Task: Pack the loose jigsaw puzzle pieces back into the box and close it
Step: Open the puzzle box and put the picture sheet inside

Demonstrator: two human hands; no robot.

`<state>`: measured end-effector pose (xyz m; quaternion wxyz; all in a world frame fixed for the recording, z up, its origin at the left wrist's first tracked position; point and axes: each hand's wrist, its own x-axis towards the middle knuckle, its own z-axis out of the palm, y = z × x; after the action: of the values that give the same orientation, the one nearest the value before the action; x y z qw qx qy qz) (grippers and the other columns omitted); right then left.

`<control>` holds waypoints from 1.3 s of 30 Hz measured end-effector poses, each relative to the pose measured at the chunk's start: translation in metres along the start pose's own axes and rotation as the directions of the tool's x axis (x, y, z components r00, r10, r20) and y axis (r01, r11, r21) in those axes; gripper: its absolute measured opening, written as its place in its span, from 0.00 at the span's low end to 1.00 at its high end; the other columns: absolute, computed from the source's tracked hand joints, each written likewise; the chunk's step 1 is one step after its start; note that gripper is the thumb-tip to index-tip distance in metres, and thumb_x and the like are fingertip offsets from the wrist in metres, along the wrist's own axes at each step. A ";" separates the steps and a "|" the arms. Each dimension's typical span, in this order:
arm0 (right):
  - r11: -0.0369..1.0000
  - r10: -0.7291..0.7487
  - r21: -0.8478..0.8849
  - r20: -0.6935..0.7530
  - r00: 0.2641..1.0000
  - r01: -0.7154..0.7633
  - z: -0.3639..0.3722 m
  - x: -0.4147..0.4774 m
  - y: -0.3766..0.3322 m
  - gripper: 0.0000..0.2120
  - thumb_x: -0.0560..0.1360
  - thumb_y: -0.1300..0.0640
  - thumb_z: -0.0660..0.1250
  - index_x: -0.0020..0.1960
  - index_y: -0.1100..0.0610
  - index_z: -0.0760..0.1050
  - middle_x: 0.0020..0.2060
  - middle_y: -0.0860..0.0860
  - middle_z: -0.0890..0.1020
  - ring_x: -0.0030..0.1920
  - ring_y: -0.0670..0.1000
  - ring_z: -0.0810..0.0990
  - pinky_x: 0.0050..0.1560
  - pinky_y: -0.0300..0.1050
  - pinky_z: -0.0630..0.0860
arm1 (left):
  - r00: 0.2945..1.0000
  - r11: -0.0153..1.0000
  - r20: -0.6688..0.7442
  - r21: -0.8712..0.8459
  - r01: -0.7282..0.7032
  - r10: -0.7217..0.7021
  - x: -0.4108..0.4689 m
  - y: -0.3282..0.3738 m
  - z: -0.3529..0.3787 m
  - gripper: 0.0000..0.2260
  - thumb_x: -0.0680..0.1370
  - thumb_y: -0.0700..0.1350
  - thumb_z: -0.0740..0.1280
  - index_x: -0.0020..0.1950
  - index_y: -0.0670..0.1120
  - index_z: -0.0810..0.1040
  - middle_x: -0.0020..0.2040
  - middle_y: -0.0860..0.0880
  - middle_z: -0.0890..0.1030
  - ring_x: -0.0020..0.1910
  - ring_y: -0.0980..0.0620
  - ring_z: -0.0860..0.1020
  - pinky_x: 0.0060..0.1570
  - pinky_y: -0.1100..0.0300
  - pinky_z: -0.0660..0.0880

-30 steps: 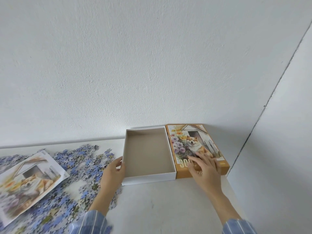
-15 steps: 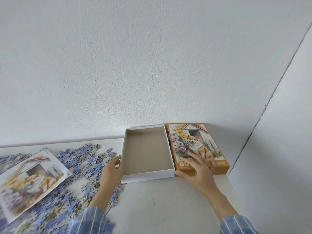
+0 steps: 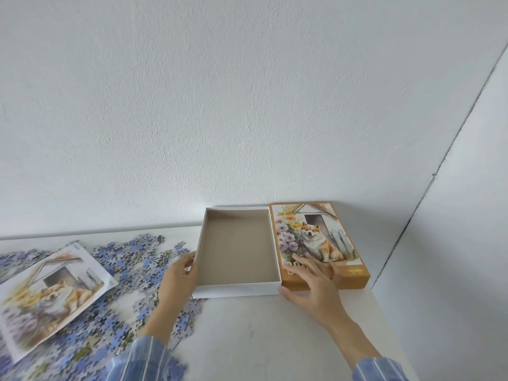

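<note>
An empty box sits open on a white counter, and its dog-printed lid lies face up, touching its right side. The left grip (a bare hand) curls round the box's left wall. The right grip lies open, fingers spread on the lid's near end. Loose puzzle pieces lie heaped left of the box, around a picture sheet.

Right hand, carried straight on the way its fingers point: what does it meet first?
The right hand rests on the lid; straight on it would slide along the lid's top, then probably reach the wall behind. Depth is unclear.
</note>
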<state>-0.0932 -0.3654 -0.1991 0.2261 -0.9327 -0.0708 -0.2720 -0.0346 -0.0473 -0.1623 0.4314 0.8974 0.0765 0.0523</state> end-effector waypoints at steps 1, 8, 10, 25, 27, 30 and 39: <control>1.000 -0.017 -0.005 0.006 1.000 0.017 -0.001 0.000 0.001 0.24 0.70 0.28 0.62 0.60 0.37 0.79 0.66 0.39 0.77 0.70 0.44 0.68 0.73 0.50 0.44 | 1.000 1.000 -0.008 0.010 -0.004 0.004 0.000 0.002 0.000 0.15 0.82 0.48 0.62 0.68 0.50 0.76 0.57 0.51 0.82 0.48 0.52 0.79 0.44 0.57 0.77; 0.999 -0.033 -0.010 0.063 0.997 0.034 -0.015 0.005 0.017 0.22 0.69 0.29 0.63 0.59 0.36 0.78 0.66 0.38 0.76 0.69 0.44 0.70 0.73 0.48 0.39 | 0.999 0.999 -0.015 0.003 -0.049 0.049 0.001 0.012 0.004 0.14 0.82 0.46 0.62 0.67 0.48 0.76 0.56 0.50 0.82 0.46 0.52 0.80 0.42 0.59 0.76; 1.000 -0.024 -0.015 0.061 0.998 0.025 -0.015 0.005 0.018 0.25 0.69 0.25 0.61 0.59 0.35 0.79 0.66 0.37 0.76 0.70 0.44 0.70 0.72 0.51 0.43 | 0.999 0.999 -0.012 -0.021 -0.047 0.047 0.000 0.013 0.008 0.14 0.82 0.46 0.62 0.67 0.46 0.77 0.56 0.48 0.83 0.46 0.52 0.80 0.46 0.55 0.78; 0.994 -0.037 -0.101 0.118 0.992 0.049 -0.005 0.007 0.008 0.14 0.75 0.33 0.58 0.58 0.30 0.75 0.62 0.46 0.74 0.67 0.54 0.71 0.67 0.59 0.53 | 0.968 0.956 0.060 0.154 -0.251 0.244 -0.026 -0.034 0.000 0.11 0.78 0.38 0.65 0.59 0.43 0.78 0.49 0.50 0.81 0.44 0.52 0.76 0.48 0.55 0.77; 0.994 -0.039 -0.097 0.104 0.994 0.049 -0.004 0.007 0.007 0.12 0.74 0.34 0.60 0.54 0.32 0.77 0.62 0.46 0.74 0.66 0.54 0.72 0.67 0.60 0.53 | 0.939 0.915 0.024 0.219 -0.339 0.342 -0.036 -0.052 0.005 0.14 0.74 0.47 0.66 0.55 0.42 0.82 0.52 0.48 0.82 0.51 0.48 0.77 0.58 0.52 0.73; 0.996 -0.039 -0.082 0.087 0.995 0.046 -0.005 0.006 0.004 0.10 0.74 0.37 0.61 0.51 0.33 0.78 0.61 0.46 0.75 0.67 0.53 0.70 0.69 0.59 0.50 | 0.929 0.909 0.001 0.208 -0.361 0.369 -0.046 -0.051 0.007 0.22 0.71 0.60 0.63 0.53 0.47 0.84 0.56 0.55 0.79 0.57 0.54 0.73 0.60 0.58 0.66; 0.999 -0.032 -0.040 0.091 0.995 0.036 -0.006 0.006 0.001 0.09 0.74 0.38 0.61 0.49 0.35 0.79 0.62 0.47 0.76 0.68 0.52 0.67 0.71 0.60 0.47 | 0.935 0.924 -0.061 0.187 -0.333 0.349 -0.054 -0.063 -0.017 0.08 0.70 0.40 0.78 0.45 0.50 0.84 0.52 0.58 0.81 0.53 0.54 0.79 0.55 0.54 0.76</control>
<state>-0.0912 -0.3689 -0.1917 0.1989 -0.9472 -0.0911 -0.2346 -0.0963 -0.0053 -0.2024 0.3318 0.9277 -0.0565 0.1616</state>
